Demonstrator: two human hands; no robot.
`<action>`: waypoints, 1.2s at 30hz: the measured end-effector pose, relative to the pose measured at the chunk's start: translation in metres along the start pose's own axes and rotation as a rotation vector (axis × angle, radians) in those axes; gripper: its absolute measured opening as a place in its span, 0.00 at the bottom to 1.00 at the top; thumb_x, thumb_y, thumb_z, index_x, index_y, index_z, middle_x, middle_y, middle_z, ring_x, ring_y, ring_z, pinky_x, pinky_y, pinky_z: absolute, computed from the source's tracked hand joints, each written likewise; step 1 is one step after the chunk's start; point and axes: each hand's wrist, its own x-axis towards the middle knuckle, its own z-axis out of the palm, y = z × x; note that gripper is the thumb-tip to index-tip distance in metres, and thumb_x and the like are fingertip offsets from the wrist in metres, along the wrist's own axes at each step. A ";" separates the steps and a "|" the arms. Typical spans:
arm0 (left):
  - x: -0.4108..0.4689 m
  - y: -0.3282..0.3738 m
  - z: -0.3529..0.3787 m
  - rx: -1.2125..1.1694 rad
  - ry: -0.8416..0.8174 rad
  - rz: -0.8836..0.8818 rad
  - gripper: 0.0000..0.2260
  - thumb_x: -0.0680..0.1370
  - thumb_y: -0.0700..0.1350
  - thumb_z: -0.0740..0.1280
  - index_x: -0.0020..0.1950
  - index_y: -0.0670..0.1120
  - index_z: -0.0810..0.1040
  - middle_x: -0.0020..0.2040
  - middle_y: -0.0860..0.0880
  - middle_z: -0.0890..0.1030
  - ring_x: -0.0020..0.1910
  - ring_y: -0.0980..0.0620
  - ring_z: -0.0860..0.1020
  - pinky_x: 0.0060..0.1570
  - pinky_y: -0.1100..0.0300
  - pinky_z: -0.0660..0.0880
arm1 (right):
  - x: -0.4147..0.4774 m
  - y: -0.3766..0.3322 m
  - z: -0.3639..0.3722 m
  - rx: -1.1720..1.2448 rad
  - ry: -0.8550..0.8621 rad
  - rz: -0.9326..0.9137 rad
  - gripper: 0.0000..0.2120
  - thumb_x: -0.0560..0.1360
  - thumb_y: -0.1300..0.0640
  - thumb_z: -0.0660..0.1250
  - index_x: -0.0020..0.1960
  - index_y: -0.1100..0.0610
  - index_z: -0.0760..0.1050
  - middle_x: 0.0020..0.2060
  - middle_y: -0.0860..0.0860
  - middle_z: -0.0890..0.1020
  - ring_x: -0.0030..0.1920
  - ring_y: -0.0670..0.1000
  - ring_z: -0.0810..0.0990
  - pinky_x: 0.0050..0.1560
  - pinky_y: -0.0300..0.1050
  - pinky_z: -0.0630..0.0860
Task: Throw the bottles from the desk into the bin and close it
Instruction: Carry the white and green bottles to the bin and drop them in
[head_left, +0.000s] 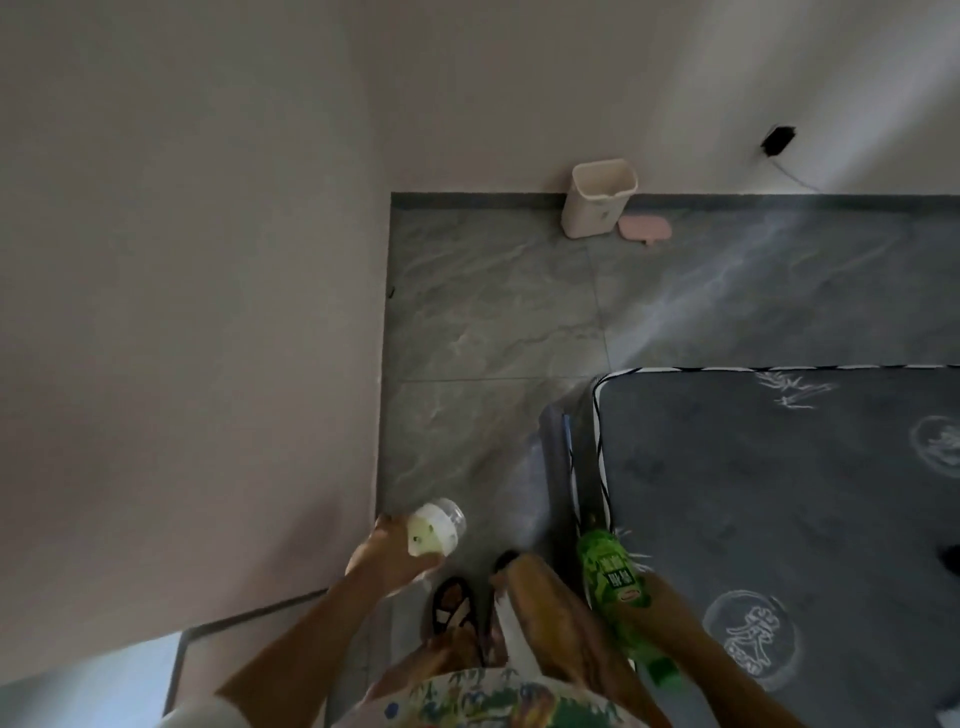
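Against the far wall, on the grey tiled floor (493, 312), stands a cream bin (597, 200) with its top open, and a pink lid (644, 228) lies flat on the tiles just beside it on the right. Well apart from it, low in the view, the left hand (382, 553) is wrapped around a clear bottle with a pale label (434, 530), its base pointing toward the bin. The right hand is hard to make out; only its forearm (691, 629) shows clearly, next to a green bottle (615, 582) it seems to carry, and I cannot tell how the fingers sit on it. A dark mattress (779, 467) with white patterns fills the right side. A sandalled foot (454, 605) shows between the arms.
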 end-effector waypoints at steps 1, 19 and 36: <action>0.012 0.013 -0.009 -0.010 0.010 0.015 0.39 0.66 0.59 0.74 0.71 0.44 0.63 0.65 0.43 0.72 0.61 0.43 0.75 0.59 0.55 0.74 | 0.008 -0.005 -0.005 -0.005 0.013 0.007 0.09 0.67 0.63 0.74 0.41 0.51 0.77 0.40 0.54 0.83 0.37 0.50 0.80 0.37 0.39 0.75; 0.207 0.157 -0.169 0.045 0.000 -0.047 0.34 0.64 0.56 0.76 0.64 0.42 0.71 0.58 0.41 0.77 0.53 0.44 0.79 0.47 0.58 0.75 | 0.190 -0.215 -0.156 0.021 -0.042 -0.001 0.26 0.68 0.54 0.75 0.62 0.58 0.72 0.58 0.60 0.80 0.57 0.59 0.79 0.57 0.49 0.76; 0.416 0.319 -0.315 0.081 -0.069 0.008 0.28 0.65 0.52 0.77 0.60 0.41 0.75 0.57 0.41 0.80 0.52 0.45 0.79 0.44 0.58 0.75 | 0.337 -0.384 -0.311 0.195 0.050 0.057 0.28 0.68 0.51 0.75 0.64 0.57 0.71 0.55 0.60 0.81 0.52 0.57 0.80 0.55 0.49 0.76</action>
